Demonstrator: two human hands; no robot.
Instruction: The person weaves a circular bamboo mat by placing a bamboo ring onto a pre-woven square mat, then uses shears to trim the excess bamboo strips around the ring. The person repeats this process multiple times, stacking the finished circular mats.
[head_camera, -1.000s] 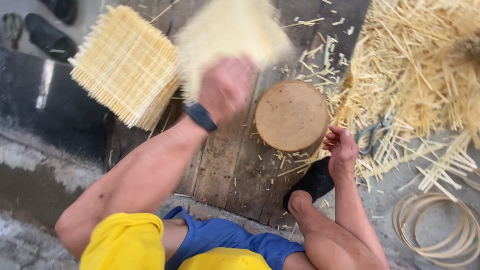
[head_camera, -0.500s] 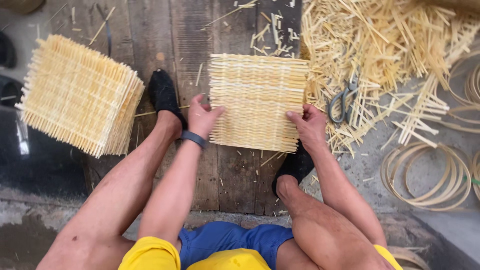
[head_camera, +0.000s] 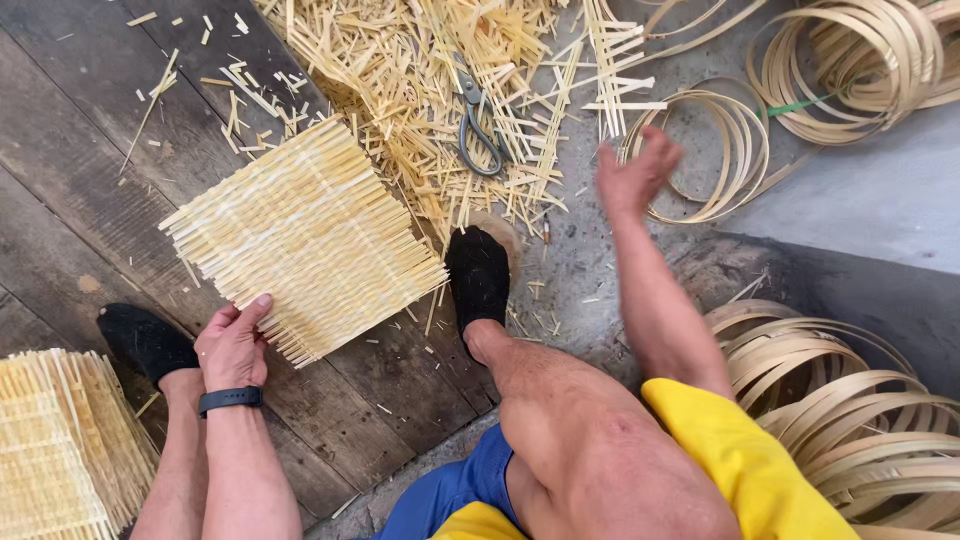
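Head view, person seated on a dark plank floor (head_camera: 120, 180).

Left hand (head_camera: 235, 345): fingers grasp the near corner of a woven bamboo mat (head_camera: 305, 235), thumb on top. The mat lies flat on the planks, between the two black shoes, turned at an angle; loose stick ends fringe all its edges.

Right hand (head_camera: 635, 175): raised, fingers spread and released, holding nothing. It hovers just beside a small coil of bamboo strip (head_camera: 715, 150) on the grey concrete (blurred, so contact cannot be told).

State of work, as judged: the mat's weave looks complete, edges untrimmed. A stack of similar mats (head_camera: 60, 440) sits at lower left. Scissors (head_camera: 475, 120) lie untouched on the heap of bamboo offcuts (head_camera: 400, 90). More coils (head_camera: 860, 60) lie at top right, and a larger bundle of hoops (head_camera: 840, 400) at lower right.

Packages, labels, signs: none visible.
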